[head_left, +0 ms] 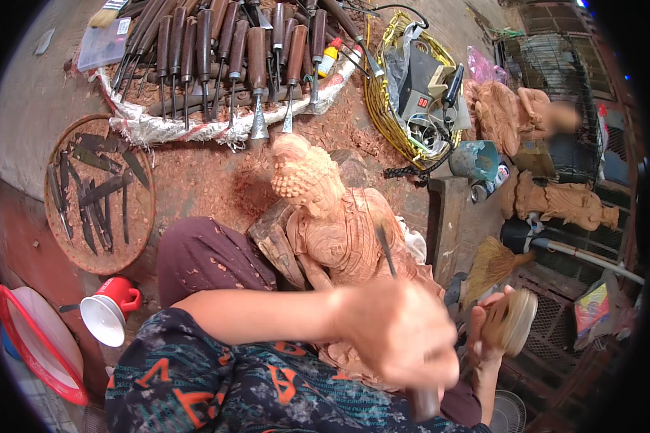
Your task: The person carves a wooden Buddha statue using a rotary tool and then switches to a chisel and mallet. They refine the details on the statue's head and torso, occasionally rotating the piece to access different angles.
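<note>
A carved wooden figure (343, 238) with a curled-hair head lies tilted across my lap, propped against a rough wood block (278, 242). My left hand (404, 335), blurred, reaches across the figure's lower part, closed around a carving chisel. The chisel's thin dark blade (386, 252) points up over the torso, and its brown handle (423, 404) sticks out below the fist. To the right, my right hand (480, 328) is closed on a round wooden mallet (510, 322), held apart from the chisel. The figure's lower part is hidden by my hand and forearm.
Many wood-handled chisels (256, 58) lie on a white sack (152, 130) at the top. A round tray (58, 234) of dark blades and a red mug (115, 307) are left. A yellow basket (374, 94), more carvings (556, 198) and a straw broom (487, 267) are right.
</note>
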Tool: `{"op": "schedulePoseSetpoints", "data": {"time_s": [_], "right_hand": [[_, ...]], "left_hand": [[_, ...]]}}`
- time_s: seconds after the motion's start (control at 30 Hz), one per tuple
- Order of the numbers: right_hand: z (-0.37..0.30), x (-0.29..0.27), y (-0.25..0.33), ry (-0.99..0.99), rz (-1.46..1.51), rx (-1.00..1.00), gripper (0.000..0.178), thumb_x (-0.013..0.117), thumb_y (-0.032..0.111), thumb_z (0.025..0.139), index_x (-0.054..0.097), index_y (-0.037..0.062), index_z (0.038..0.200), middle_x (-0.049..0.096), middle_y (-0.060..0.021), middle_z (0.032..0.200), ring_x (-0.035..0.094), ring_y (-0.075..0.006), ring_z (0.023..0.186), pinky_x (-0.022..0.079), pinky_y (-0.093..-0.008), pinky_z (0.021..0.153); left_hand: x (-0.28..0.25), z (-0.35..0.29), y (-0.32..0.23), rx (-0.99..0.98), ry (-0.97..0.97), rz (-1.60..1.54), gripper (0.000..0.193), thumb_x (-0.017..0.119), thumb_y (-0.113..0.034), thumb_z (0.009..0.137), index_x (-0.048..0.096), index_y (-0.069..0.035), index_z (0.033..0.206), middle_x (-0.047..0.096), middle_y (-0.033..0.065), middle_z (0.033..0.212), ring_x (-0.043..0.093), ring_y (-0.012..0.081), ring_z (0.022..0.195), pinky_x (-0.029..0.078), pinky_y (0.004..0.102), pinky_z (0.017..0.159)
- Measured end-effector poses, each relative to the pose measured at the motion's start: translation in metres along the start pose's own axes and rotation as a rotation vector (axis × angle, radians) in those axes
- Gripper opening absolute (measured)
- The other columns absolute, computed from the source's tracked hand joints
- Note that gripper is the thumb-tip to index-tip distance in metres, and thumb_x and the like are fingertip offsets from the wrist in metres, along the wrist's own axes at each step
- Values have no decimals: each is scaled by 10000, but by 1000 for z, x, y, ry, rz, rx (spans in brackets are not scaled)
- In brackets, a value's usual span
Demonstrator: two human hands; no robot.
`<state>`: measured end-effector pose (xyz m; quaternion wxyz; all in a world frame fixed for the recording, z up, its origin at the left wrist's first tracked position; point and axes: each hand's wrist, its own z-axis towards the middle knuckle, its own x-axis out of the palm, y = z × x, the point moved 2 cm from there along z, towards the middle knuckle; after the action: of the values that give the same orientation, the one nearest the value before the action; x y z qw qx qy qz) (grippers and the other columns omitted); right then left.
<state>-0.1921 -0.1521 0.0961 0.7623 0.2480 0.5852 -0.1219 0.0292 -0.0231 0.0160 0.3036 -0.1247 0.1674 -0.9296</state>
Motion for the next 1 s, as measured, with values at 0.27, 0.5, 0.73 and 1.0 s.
{"op": "schedulePoseSetpoints", "data": {"time_s": [0.27, 0.5, 0.73, 1.0], "right_hand": [[-15, 7, -12, -70, 327, 383, 604, 804, 66, 632, 441, 6, 1110, 510, -71, 990, 512, -174, 875, 420, -309, 783], [14, 12, 21, 46, 419, 101, 461, 685, 2, 717, 382, 62, 1060, 492, -73, 817, 458, -138, 697, 364, -271, 628], [13, 26, 20, -55, 452, -107, 365, 686, 27, 738, 420, 55, 986, 494, -65, 716, 447, -141, 576, 366, -270, 543], [7, 36, 10, -111, 289, -273, 321, 713, 61, 739, 453, 56, 928, 497, -65, 619, 478, -189, 481, 400, -311, 458]], "left_hand": [[16, -14, 19, -52, 212, 109, 251, 652, -199, 693, 604, -196, 940, 377, -35, 626, 455, 91, 519, 310, 216, 411], [15, -18, 24, -82, 175, 66, 240, 653, -200, 700, 649, -185, 940, 364, -39, 603, 443, 84, 483, 330, 222, 395], [13, -22, 27, -98, 225, 21, 293, 627, -308, 708, 644, -153, 957, 388, -34, 609, 475, 93, 493, 354, 240, 397], [19, -29, 26, -94, 233, 89, 344, 625, -363, 689, 634, -134, 945, 411, -28, 618, 496, 99, 507, 376, 238, 403]]}}
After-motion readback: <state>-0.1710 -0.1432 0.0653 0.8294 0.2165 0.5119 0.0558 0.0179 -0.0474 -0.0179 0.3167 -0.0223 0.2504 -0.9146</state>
